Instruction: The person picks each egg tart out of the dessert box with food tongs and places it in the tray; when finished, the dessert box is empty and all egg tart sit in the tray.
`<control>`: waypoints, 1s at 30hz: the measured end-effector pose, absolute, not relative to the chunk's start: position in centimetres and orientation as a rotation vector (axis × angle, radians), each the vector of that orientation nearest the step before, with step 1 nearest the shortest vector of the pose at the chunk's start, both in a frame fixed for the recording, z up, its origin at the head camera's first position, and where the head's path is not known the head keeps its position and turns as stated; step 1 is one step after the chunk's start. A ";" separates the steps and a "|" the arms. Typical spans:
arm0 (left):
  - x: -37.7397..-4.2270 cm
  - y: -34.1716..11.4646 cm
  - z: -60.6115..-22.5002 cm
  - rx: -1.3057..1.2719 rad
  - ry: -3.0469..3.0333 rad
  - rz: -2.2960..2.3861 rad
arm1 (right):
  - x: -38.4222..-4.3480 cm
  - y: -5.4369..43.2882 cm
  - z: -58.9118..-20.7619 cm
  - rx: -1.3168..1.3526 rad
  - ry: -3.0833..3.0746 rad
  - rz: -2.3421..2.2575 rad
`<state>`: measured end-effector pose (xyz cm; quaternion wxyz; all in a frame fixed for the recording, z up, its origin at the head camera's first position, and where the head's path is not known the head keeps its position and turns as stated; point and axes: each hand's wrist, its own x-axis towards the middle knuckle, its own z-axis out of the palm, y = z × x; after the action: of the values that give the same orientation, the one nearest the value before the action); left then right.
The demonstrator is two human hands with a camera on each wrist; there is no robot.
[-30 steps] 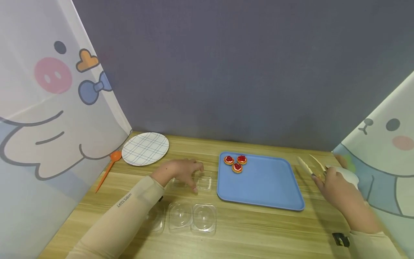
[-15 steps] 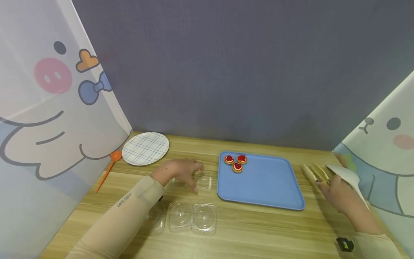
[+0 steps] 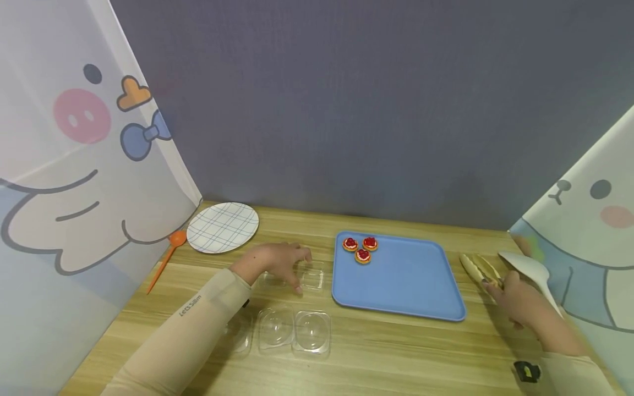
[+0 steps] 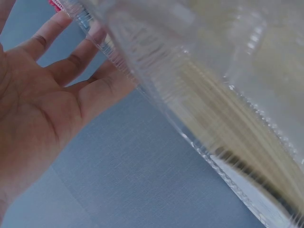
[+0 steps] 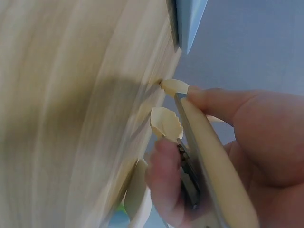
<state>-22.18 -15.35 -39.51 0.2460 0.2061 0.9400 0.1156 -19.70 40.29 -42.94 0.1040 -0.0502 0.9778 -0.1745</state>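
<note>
My right hand (image 3: pixel 520 302) grips a pair of cream-coloured tongs (image 3: pixel 476 268) right of the blue tray, their tips low over the table. In the right wrist view the thumb and fingers hold the tongs (image 5: pixel 216 161), whose scalloped tips stand apart. My left hand (image 3: pixel 277 261) rests over a clear plastic container (image 3: pixel 313 279). In the left wrist view its fairly straight fingers (image 4: pixel 78 57) reach the ribbed edge of the clear container (image 4: pixel 204 109); the thumb is out of that view. Three small tarts (image 3: pixel 363 256) with red topping sit at the tray's back left.
The blue tray (image 3: pixel 401 286) lies mid-table. Several clear domed containers (image 3: pixel 312 331) stand near the front, partly behind the left sleeve. A checked plate (image 3: pixel 223 227) and an orange spoon (image 3: pixel 170 256) lie back left. A white spoon-shaped utensil (image 3: pixel 529 268) lies beside the right hand.
My right hand has shifted down and to the right with the tongs, and the tips have come closer together. More of the white utensil shows. The left hand has stayed put.
</note>
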 end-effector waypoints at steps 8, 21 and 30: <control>-22.2 -15.3 -39.7 0.571 2.574 0.280 | -20.1 40.4 -43.1 -0.120 2.865 -0.467; -22.3 -15.5 -39.7 0.558 2.578 0.276 | -20.5 40.4 -43.3 -0.241 3.001 -0.290; -22.3 -15.4 -39.8 0.561 2.584 0.281 | -20.6 40.5 -43.8 -0.270 3.012 -0.303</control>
<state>-22.29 -15.42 -39.77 0.2389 0.2048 0.9436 0.1027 -20.60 40.51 -43.77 0.0511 -0.0888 0.9898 -0.0994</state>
